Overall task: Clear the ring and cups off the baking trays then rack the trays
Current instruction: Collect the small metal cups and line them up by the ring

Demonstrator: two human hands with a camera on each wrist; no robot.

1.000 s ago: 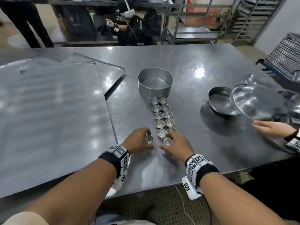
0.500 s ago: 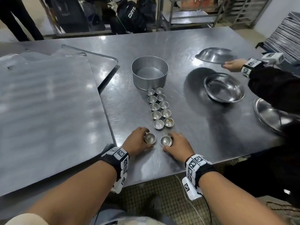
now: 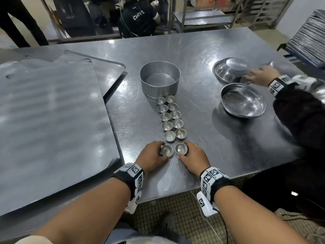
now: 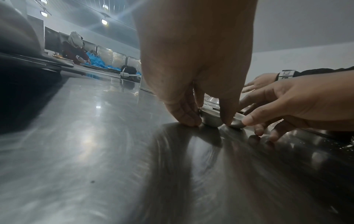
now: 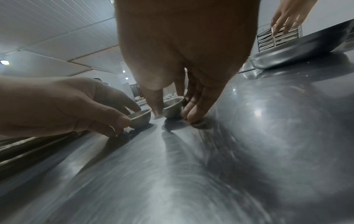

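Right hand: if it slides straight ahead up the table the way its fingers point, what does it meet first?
The right hand already pinches a cup; pushed on, that cup would likely bump the nearest cup of the double row, well before the ring.

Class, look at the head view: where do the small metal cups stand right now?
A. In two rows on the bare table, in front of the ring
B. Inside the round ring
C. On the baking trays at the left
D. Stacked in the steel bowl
A: the small metal cups stand in two rows on the table, running from the ring toward the hands, off the baking trays.
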